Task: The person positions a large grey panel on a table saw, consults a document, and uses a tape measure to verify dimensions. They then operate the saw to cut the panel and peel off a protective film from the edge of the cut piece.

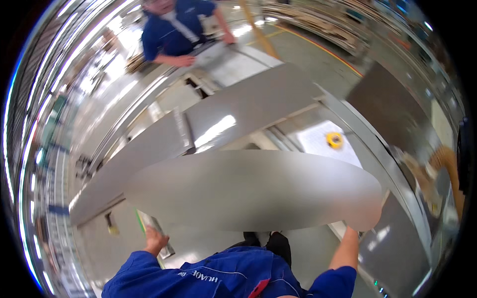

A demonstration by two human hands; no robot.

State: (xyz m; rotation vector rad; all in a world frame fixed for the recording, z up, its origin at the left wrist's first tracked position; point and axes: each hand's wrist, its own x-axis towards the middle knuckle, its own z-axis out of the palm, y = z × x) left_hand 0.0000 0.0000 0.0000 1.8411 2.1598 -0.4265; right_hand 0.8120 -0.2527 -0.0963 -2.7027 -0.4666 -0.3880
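At the lower left, my left hand [156, 240] is against a narrow, pale strip with a green edge [153, 226]. Its fingers are smeared, so I cannot tell whether they grip the strip. My right hand, at the lower right, disappears into a broad blurred grey area [248, 191]; only the wrist [350, 236] shows clearly, and whatever the fingers touch is hidden. Beyond the blur, a long, glossy grey panel [258, 102] lies across the work table. Another grey panel [134, 161] continues it to the left, with a dark gap between them.
A yellow tape measure [334, 140] lies on a white sheet [318, 136] at the right. Dark panels [392, 99] stand beyond a metal rail. Across the table, a person in blue [174, 32] rests their hands near its far edge. Racks of boards [318, 27] stand behind.
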